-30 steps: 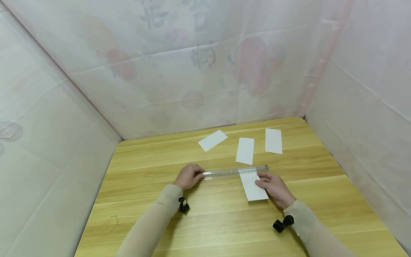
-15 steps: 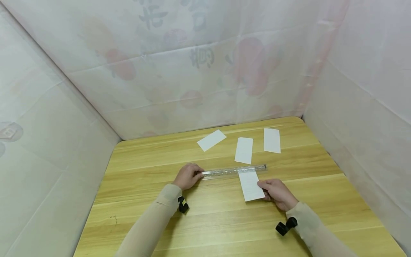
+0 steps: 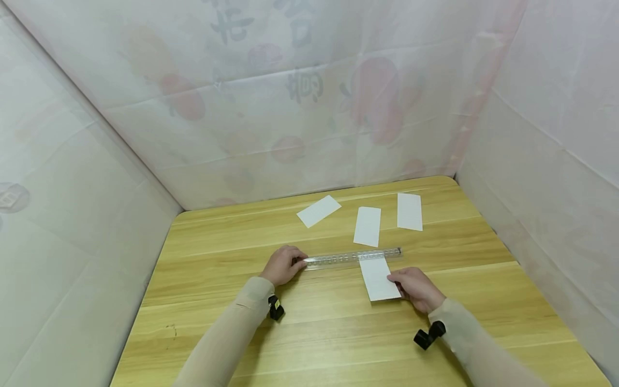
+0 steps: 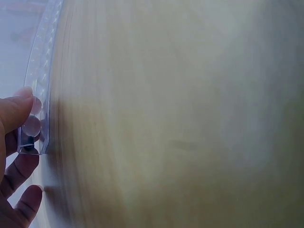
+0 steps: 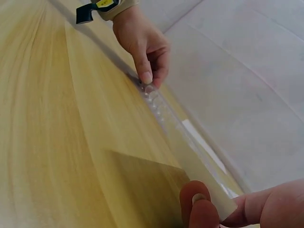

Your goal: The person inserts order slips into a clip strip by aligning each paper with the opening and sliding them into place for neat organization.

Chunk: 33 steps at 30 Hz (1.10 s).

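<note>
A clear plastic strip (image 3: 338, 259) with a row of round shapes lies crosswise over the wooden table. Its left end is pinched by my left hand (image 3: 283, 265), thumb on the near side. In the left wrist view, the thumb and fingers of that hand (image 4: 14, 116) grip the end of the strip (image 4: 42, 76). A white rectangular card (image 3: 379, 280) meets the strip near its right end; whether it sits inside or under the strip I cannot tell. My right hand (image 3: 417, 287) pinches the card's right edge near the lower corner.
Three more white cards lie farther back: one angled card (image 3: 319, 211), a middle card (image 3: 367, 226) and a right card (image 3: 410, 212). Fabric walls, including the back curtain (image 3: 290, 134), enclose the wooden table (image 3: 309, 333) behind and at both sides.
My right hand has slid down the card's right edge toward the lower corner, and the card's near end has shifted slightly left. My left hand still holds the strip's end.
</note>
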Each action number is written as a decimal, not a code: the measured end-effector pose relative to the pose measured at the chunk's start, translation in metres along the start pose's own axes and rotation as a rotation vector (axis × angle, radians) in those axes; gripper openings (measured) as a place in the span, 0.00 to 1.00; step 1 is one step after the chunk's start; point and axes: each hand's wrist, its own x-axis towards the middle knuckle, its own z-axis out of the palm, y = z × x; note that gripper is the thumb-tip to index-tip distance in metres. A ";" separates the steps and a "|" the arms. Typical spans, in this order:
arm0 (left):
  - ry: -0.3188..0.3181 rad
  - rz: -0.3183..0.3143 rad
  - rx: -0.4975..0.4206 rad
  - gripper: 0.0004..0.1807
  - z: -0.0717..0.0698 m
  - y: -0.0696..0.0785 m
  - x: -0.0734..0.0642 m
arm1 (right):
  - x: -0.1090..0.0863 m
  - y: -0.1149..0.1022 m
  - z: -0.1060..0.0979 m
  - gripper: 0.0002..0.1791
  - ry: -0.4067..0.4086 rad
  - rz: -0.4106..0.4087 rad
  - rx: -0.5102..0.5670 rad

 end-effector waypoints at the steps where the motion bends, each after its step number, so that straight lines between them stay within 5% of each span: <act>1: -0.001 0.000 0.003 0.08 0.001 0.000 0.000 | 0.001 0.000 0.000 0.14 0.000 0.005 0.000; 12: -0.010 -0.001 0.001 0.08 -0.002 0.001 0.000 | 0.015 -0.009 0.004 0.23 -0.005 0.034 -0.003; 33: -0.002 0.003 0.017 0.08 0.002 -0.003 0.000 | 0.020 -0.006 0.012 0.24 0.080 0.010 0.025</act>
